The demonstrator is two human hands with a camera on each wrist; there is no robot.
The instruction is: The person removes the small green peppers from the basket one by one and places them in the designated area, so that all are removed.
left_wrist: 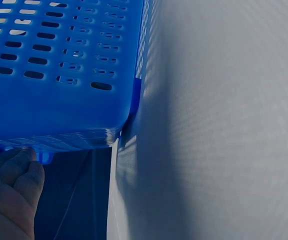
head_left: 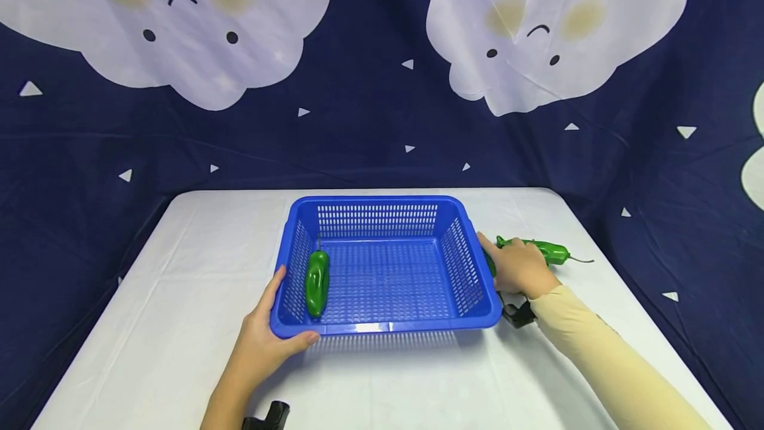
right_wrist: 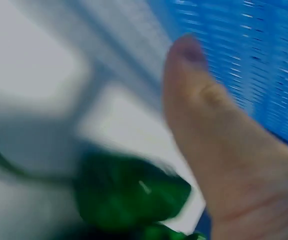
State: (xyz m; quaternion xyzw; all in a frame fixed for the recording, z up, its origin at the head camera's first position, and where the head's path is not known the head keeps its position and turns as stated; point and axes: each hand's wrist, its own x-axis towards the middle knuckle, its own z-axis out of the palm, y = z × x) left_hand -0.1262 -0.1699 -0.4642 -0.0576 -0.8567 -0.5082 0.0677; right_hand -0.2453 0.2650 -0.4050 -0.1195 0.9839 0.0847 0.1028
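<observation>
A blue plastic basket with slotted walls sits on the white table. My left hand holds its near left corner, thumb along the front rim and fingers against the left side; those fingers also show by the basket wall in the left wrist view. Inside, along the left wall, lies one green pepper. Just right of the basket, my right hand reaches down over more green peppers, its thumb stretched out beside the basket. Below the thumb is a blurred green pepper with a curved stem.
The white-covered table extends around the basket. Behind it hangs a dark blue curtain with cloud prints. A black wrist mount shows under the right wrist, another black piece by the left forearm.
</observation>
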